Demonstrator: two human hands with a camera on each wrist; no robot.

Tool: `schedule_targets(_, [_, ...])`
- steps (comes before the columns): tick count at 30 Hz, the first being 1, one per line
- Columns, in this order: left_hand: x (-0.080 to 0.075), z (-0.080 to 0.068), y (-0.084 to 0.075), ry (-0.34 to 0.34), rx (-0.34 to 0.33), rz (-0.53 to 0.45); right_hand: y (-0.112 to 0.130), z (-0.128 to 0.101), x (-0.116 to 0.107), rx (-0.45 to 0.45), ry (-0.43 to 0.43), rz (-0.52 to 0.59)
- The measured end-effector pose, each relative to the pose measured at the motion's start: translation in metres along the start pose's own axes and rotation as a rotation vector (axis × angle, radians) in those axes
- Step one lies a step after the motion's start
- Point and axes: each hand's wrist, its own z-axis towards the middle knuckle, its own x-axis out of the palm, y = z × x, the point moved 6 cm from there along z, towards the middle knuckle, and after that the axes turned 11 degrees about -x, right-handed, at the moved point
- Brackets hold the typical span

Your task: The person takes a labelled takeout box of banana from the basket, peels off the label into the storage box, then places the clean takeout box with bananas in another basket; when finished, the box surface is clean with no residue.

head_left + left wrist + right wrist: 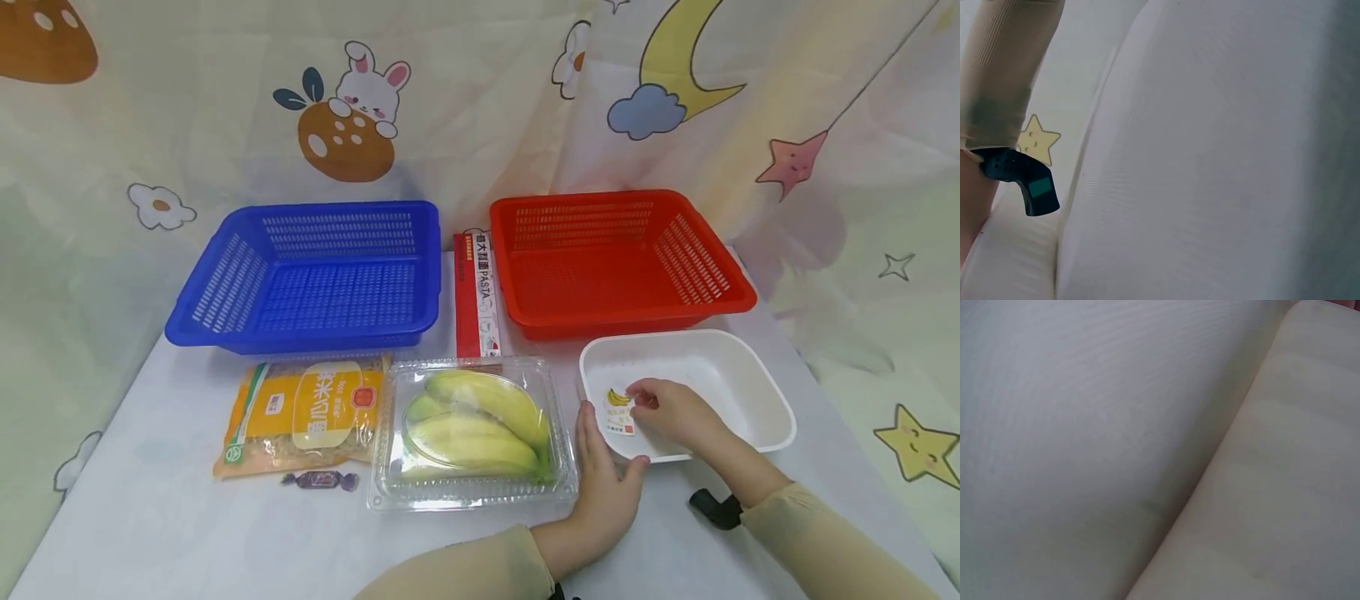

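In the head view, my right hand [673, 414] reaches into the white tray [712, 350] at the right. Its thumb and fingertips pinch the edge of a small white card [619, 412] printed with bananas, by the tray's left side. My left hand [602, 492] has its fingers extended and its thumb apart, against the tray's near left corner. Just left of it is a clear plastic box [472, 493], lid down, with yellow-green bananas [472, 442] inside. Both wrist views show mostly white cloth and sleeve; neither shows the card.
A blue basket [300, 342] and a red basket [615, 325] stand at the back, with a red-and-white pasta box [477, 292] between them. At left lie an orange food bag [300, 417] and a purple wrapped candy [321, 480]. A patterned curtain [480, 108] hangs behind.
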Motion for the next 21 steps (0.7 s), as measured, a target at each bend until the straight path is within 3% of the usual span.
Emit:
schedule_targets(2, [0.0,-0.004,-0.002,0.031,0.016,0.07,0.0,0.0,0.0,-0.006,0.004,0.0])
schedule_targets(4, [0.002,-0.011,-0.006,0.075,0.079,0.183,0.001,-0.001,-0.001,-0.006,0.0,-0.02])
schedule_targets(7, [0.005,-0.025,-0.017,0.103,0.276,0.399,0.002,-0.004,-0.006,-0.012,-0.023,-0.055])
schedule_targets(9, [0.006,-0.035,-0.025,0.086,0.433,0.526,0.004,-0.007,-0.011,-0.018,-0.05,-0.078])
schedule_targets(11, [0.005,-0.042,-0.031,0.053,0.541,0.619,0.008,-0.009,-0.016,-0.032,-0.073,-0.082])
schedule_targets(13, [0.004,-0.047,-0.036,0.031,0.617,0.677,0.013,-0.011,-0.019,-0.04,-0.087,-0.079])
schedule_targets(16, [-0.001,-0.051,-0.044,0.051,0.663,0.712,0.021,-0.012,-0.022,-0.05,-0.09,-0.069])
schedule_targets(21, [-0.015,-0.054,-0.063,0.154,0.719,0.679,0.042,-0.012,-0.027,-0.092,-0.119,-0.051])
